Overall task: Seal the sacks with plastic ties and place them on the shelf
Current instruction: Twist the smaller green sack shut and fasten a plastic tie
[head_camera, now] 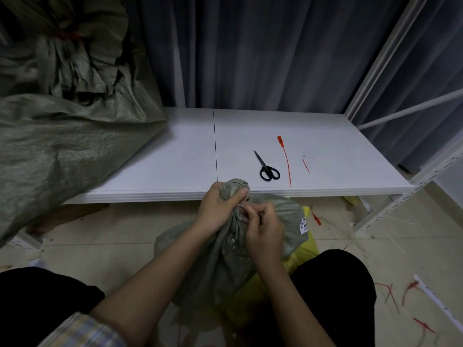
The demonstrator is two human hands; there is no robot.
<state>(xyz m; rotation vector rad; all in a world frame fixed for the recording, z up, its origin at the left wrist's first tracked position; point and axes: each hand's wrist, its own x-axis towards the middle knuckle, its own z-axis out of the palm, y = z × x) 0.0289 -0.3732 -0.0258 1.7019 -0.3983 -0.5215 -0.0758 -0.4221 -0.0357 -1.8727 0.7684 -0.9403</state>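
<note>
We see open shelf [175, 151] in the middle, between the big sack [62, 146] and the scissors [268, 169].

Large sack [62, 136] cut off at left edge; small sack [225, 259] neck hidden under hands; label [303, 224] text unreadable.

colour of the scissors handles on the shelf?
Black handles on the scissors; only the head view shows them, lying on the white shelf.

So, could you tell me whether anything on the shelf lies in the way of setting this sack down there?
Partly. The scissors and a loose orange tie lie on the shelf just beyond the sack, and a large tied sack fills the left end. The strip between them looks bare.
</note>
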